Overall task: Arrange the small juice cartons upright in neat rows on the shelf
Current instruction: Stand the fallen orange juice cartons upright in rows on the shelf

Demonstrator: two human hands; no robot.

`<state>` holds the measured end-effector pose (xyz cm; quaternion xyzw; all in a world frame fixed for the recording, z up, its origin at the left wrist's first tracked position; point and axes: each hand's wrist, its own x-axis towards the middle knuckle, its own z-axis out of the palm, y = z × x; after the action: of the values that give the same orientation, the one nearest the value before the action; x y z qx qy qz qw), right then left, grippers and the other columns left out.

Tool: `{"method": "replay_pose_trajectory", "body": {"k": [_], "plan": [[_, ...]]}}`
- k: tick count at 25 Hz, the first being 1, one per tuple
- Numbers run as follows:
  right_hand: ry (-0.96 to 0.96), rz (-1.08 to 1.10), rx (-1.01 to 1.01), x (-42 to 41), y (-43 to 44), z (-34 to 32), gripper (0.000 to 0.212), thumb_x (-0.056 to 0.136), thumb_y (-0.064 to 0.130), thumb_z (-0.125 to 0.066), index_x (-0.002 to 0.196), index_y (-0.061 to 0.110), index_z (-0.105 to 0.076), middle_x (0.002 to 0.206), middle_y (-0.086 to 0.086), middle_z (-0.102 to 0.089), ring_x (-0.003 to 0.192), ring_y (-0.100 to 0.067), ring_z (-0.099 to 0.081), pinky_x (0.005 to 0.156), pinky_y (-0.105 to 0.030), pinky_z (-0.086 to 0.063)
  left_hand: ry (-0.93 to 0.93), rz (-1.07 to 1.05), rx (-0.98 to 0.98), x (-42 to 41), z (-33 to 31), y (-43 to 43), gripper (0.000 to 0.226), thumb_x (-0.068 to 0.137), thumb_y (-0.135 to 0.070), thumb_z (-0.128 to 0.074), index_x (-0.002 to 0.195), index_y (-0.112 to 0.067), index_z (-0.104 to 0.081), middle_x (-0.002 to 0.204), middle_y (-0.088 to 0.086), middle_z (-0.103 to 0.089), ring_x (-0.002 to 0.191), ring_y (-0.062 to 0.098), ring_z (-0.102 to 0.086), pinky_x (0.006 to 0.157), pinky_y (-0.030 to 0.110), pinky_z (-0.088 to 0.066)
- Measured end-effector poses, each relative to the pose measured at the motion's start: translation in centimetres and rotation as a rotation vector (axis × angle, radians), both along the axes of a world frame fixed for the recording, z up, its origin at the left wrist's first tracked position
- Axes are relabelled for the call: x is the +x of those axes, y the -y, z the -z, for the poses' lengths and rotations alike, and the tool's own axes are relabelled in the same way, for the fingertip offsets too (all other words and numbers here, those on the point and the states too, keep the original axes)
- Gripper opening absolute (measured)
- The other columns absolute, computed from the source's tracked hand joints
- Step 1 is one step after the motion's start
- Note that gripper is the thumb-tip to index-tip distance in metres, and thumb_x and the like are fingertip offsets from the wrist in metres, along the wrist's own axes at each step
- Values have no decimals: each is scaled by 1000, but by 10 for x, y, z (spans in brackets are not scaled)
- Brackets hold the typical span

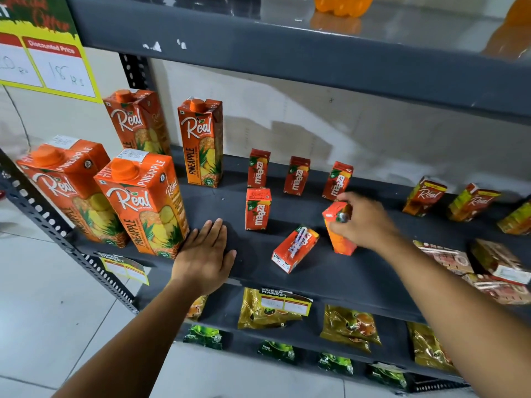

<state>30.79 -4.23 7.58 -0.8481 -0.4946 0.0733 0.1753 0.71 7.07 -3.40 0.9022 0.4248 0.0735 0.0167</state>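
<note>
Three small red Maaza cartons stand upright in a back row on the dark grey shelf: left, middle, right. One more upright carton stands in front of the left one. Another carton lies flat on its side with its straw up. My right hand grips the top of a carton that stands slightly tilted on the shelf. My left hand rests flat on the shelf's front edge, fingers spread, holding nothing.
Several tall Real pineapple cartons stand at the left. Small Real cartons and flat packs fill the right end. The upper shelf overhangs closely. Snack bags lie on the lower shelf.
</note>
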Motion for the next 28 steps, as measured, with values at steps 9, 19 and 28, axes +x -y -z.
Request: {"method": "replay_pose_trajectory", "body": {"k": [9,19,28], "plan": [[-202,316,463,-6,16,31,68,72,36,-80,130,18,-51,126,-8,-55,116,-23,-53,87,-28,-39,-19,-12,-2,1,1,0,75,89,-53,-8,146,-7,-25,158,8,-19,145,24,-14,116,41,-11],[569,-615,-321,47,21,-45,80,84,-2,-57,145,44,-32,164,4,-7,146,-26,-21,108,-37,-34,-30,-18,-3,1,-2,-2,77,88,-54,-6,147,-7,-24,158,8,-17,145,24,-12,116,41,-11],[673,-694,-681,54,-7,-71,56,84,57,-58,133,31,-50,130,1,-56,115,-22,-55,88,-27,-42,-25,8,-23,10,-5,2,80,86,-54,-2,148,-8,-20,159,7,-13,145,23,-9,117,39,-9]]}}
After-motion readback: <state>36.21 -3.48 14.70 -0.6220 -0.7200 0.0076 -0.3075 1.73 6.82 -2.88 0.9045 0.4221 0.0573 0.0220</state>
